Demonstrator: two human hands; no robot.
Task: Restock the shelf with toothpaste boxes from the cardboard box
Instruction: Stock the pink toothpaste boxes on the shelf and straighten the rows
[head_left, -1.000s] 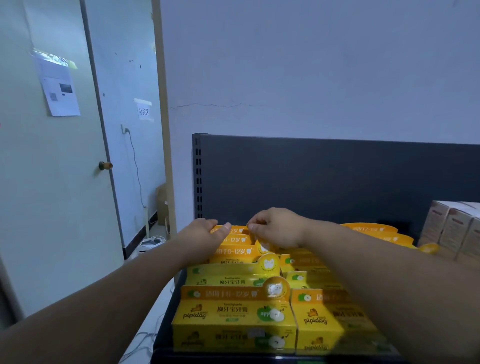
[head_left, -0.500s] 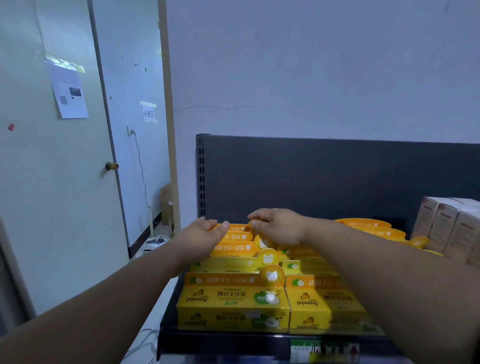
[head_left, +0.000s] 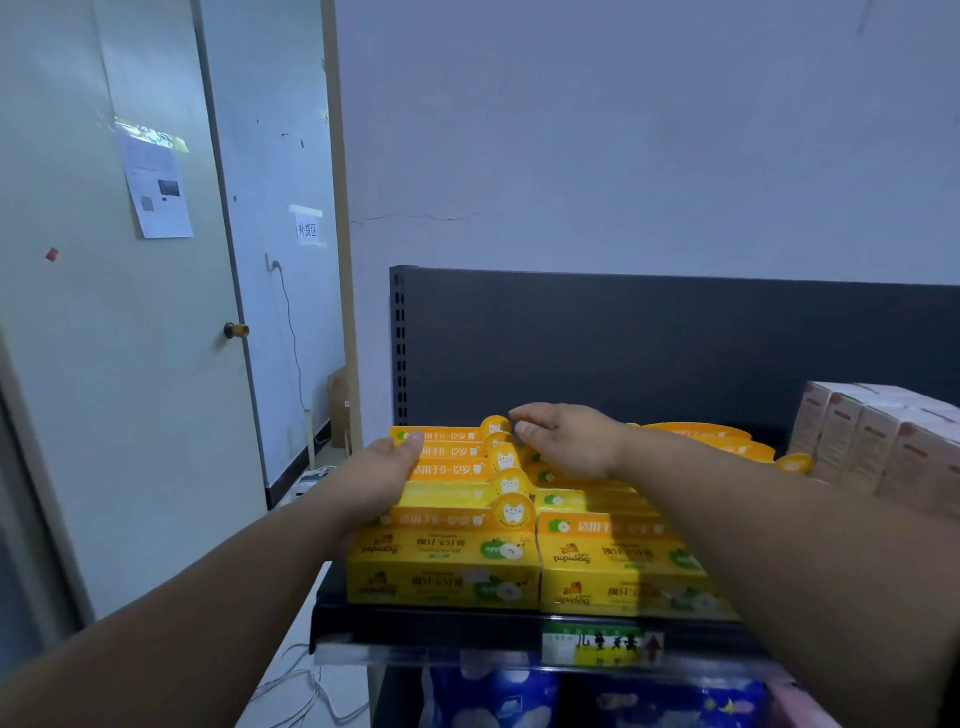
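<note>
Yellow and orange toothpaste boxes (head_left: 441, 566) fill the left part of the black shelf (head_left: 415, 626) in two rows running front to back. My left hand (head_left: 379, 480) lies with straight fingers against the left ends of the left row, its fingertips touching the rearmost box (head_left: 441, 435). My right hand (head_left: 569, 447) reaches over the right row with curled fingers. Its thumb and fingertips pinch the right end of that rearmost box by its round tab. More orange boxes (head_left: 701, 434) lie behind my right forearm. The supply carton is out of view.
Pale pink boxes (head_left: 872, 436) stand at the shelf's right. A dark back panel (head_left: 649, 343) rises behind. Blue packages (head_left: 493, 696) sit on the shelf below, under a price label (head_left: 597, 644). To the left are a door (head_left: 130, 364), cardboard (head_left: 337, 405) and floor cables (head_left: 301, 691).
The view has pulled back, bringing the shelf's front edge and the lower shelf into sight. Both hands stay at the rearmost box of the left row.
</note>
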